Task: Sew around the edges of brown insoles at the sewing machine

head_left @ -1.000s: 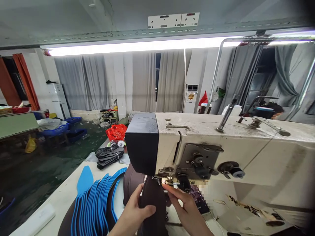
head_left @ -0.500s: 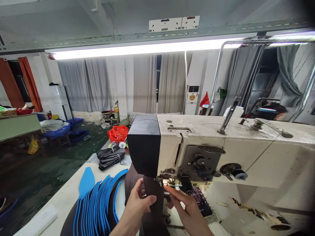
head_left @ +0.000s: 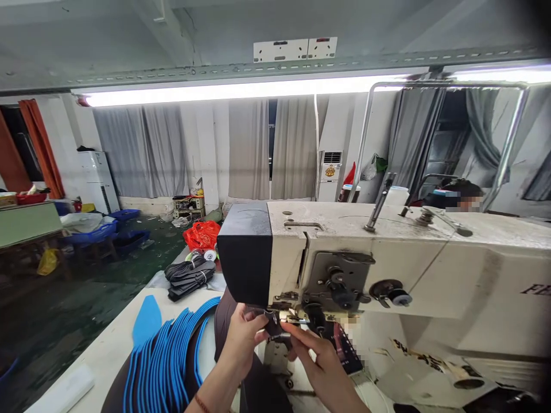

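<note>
Under the head of a cream sewing machine (head_left: 297, 229), my left hand (head_left: 241, 338) pinches a dark brown piece (head_left: 272, 324) between thumb and fingers. My right hand (head_left: 321, 358) is close on the right, its index finger stretched to the piece's edge beside the needle area and the other fingers curled. Whether it grips anything is hidden. More dark material (head_left: 262, 387) hangs below, between my forearms. Left of my left hand, a stack of blue-edged dark pieces (head_left: 161, 361) fans out on the white table (head_left: 105, 338).
Bundled black pieces (head_left: 189, 278) and a red plastic bag (head_left: 202, 235) lie beyond the stack. A white object (head_left: 64, 390) rests at the table's left. A phone-like device (head_left: 344, 350) is right of my hands. Another person's head (head_left: 462, 195) shows behind the machine.
My left hand has turned and closed its thumb onto the dark piece, whose held part is now bent up at the needle area. The view has shifted slightly to the right.
</note>
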The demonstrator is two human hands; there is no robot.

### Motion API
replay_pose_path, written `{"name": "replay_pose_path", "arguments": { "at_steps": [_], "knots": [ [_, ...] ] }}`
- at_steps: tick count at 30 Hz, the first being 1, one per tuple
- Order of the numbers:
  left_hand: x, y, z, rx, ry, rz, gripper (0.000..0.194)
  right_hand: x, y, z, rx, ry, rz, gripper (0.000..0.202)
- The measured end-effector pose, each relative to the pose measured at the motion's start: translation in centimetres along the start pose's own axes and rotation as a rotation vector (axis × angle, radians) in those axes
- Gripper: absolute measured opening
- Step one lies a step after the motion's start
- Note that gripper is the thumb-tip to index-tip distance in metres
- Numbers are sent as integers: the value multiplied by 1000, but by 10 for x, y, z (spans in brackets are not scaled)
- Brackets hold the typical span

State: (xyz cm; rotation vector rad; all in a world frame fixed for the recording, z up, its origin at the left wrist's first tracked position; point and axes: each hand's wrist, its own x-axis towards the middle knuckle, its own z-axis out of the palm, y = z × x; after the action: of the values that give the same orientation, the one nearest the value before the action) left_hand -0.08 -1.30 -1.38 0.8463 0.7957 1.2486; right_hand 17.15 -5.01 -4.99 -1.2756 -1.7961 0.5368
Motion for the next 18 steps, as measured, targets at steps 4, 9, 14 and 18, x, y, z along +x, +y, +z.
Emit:
{"name": "replay_pose_path", "arguments": {
  "at_steps": [4, 9, 14, 18],
  "knots": [
    [11, 1, 3, 46, 27, 21, 40, 0, -2, 0, 10, 17, -2, 40],
    [14, 6, 4, 64, -32, 44, 27, 0, -3, 0, -8, 23, -5, 39],
    [13, 0, 1, 75, -17, 76, 29, -9, -5, 6, -32, 101, -103, 38],
    [13, -13, 4, 136, 93, 127, 32, -36, 9, 42, -100, 265, -74, 33]
  ]
}}
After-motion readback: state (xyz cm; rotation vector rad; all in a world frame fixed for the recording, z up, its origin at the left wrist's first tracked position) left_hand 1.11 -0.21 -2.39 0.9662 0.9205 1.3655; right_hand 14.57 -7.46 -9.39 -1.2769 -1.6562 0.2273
